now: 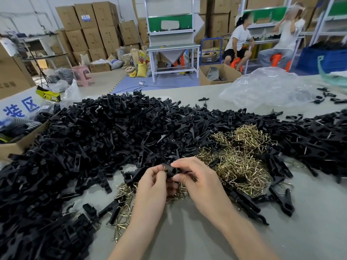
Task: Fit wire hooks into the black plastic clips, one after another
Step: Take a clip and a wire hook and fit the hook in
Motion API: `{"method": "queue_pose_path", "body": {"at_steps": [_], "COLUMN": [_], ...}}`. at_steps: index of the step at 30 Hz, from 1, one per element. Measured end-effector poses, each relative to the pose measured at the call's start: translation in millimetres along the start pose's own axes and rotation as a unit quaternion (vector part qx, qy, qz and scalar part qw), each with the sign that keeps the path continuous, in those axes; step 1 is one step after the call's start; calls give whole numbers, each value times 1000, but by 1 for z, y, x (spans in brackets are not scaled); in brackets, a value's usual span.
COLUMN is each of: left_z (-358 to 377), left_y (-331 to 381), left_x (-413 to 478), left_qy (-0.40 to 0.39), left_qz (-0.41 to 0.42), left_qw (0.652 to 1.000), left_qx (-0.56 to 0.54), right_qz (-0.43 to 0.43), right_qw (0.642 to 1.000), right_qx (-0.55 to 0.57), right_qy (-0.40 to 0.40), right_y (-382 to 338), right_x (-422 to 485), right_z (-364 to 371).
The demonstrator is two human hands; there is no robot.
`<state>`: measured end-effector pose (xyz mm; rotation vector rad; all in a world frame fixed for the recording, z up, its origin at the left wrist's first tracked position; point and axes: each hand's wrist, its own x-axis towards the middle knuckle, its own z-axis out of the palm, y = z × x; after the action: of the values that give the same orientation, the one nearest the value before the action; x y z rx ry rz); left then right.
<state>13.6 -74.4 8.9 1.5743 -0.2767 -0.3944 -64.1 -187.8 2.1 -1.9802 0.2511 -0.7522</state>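
Your fingers (pixel 185 162) are curled round one black clip (pixel 170 168), held just above the bench (pixel 187 231) at the lower middle of the frame. Your left hand (pixel 152 182) pinches the clip's left end between thumb and fingertips, and a short bright end of a wire hook (pixel 164 167) shows right there, against the clip. Your right hand (pixel 195 177) grips the clip's right end, forefinger arched over the top and thumb beneath. How far the hook sits in the clip cannot be told.

Behind your hands, a big heap of black clips (pixel 112 132) fills the left and middle of the frame, reaching down to the lower left corner. Just right of your hands lies a heap of wire hooks (pixel 238 158), brass-coloured and tangled, touching the clips around it. A smaller scatter of hooks (pixel 122 212) lies under and to the left of your left wrist. At the right edge sits another pile of clips (pixel 319 139), some with wire showing in them.

A crumpled clear plastic bag (pixel 262 89) rests on the bench at the upper right. An open cardboard box (pixel 11 145) stands at the left edge beside the clips. Beyond the bench, stacked cartons (pixel 90 29) fill the upper left, and two people sit on orange stools (pixel 235 61) at the upper right.
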Motion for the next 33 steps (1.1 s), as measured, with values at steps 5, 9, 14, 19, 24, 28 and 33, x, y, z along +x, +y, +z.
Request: {"method": "queue_pose_path", "body": {"at_steps": [5, 9, 14, 19, 24, 28, 33], "left_z": [5, 9, 6, 6, 8, 9, 8], "left_y": [12, 19, 26, 24, 19, 18, 16], "left_x": [-7, -15, -19, -18, -18, -18, -17], "left_qy": [-88, -125, -179, -176, -157, -156, -146], "left_qz": [-97, -145, -159, -149, -123, -113, -102], "left_qw": [980, 954, 944, 951, 967, 970, 971], "left_qx": [-150, -231, -227, -204, -157, -147, -161], "right_qz": [-30, -93, -104, -92, -87, -87, -113], "right_qw": [999, 993, 990, 990, 989, 988, 982], "right_qx": [-4, -72, -88, -84, -91, -101, -130], "right_qy": [-18, -21, -44, -65, -73, -78, -73], "right_y": [-4, -8, -8, -12, -14, -14, -9], "right_x": [-3, -6, -8, -9, -10, -10, -10], "right_z": [4, 10, 9, 8, 6, 5, 6]}}
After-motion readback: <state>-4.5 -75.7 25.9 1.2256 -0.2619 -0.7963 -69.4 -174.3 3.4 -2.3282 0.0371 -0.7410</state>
